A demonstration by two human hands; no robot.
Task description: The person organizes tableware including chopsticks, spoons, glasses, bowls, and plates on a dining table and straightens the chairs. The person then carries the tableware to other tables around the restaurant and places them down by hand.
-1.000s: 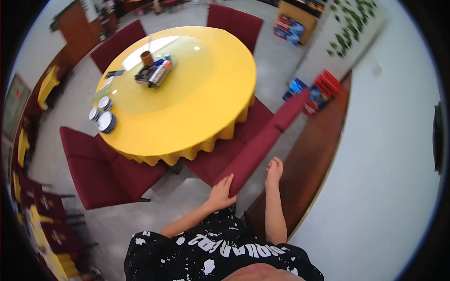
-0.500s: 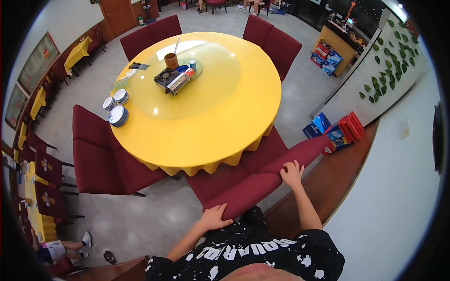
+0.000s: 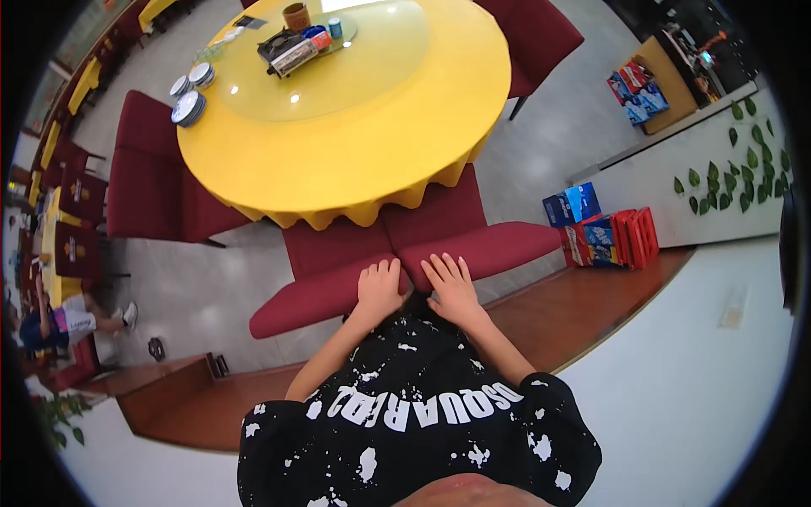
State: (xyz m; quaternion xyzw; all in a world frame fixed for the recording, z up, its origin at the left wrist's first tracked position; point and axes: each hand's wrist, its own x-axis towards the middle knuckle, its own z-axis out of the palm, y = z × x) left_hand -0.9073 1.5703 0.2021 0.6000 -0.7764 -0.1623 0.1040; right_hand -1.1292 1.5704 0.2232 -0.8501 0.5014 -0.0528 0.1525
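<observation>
- The left hand [image 3: 380, 289] lies on the backrest of a maroon upholstered chair [image 3: 317, 294], fingers bent over its top near the inner end; how firmly it grips cannot be told.
- The right hand [image 3: 452, 289] lies on the backrest of a second maroon upholstered chair [image 3: 498, 251], fingers spread across the top at its inner end; whether it is gripping cannot be told.
- These two chairs stand side by side, directly in front of the person, a narrow gap between their backrests and between the hands.
- Beyond them, the round worktop draped in yellow cloth [image 3: 380, 165] blocks the way forward; its hanging hem hides the far edges of both seats.
- On it are a clear glass turntable [image 3: 372, 89], a long red-and-silver box [image 3: 300, 57], a brown cylindrical cup [image 3: 296, 16], a small blue can [image 3: 335, 29] and stacked blue-and-white dishes [image 3: 189, 109].
- Another maroon chair [image 3: 145, 190] stands to the left, near the worktop.
- At the right backrest's outer end, blue cartons [image 3: 572, 205] and red crates [image 3: 640, 238] crowd the floor near a leaf-patterned white partition [image 3: 659, 203].
</observation>
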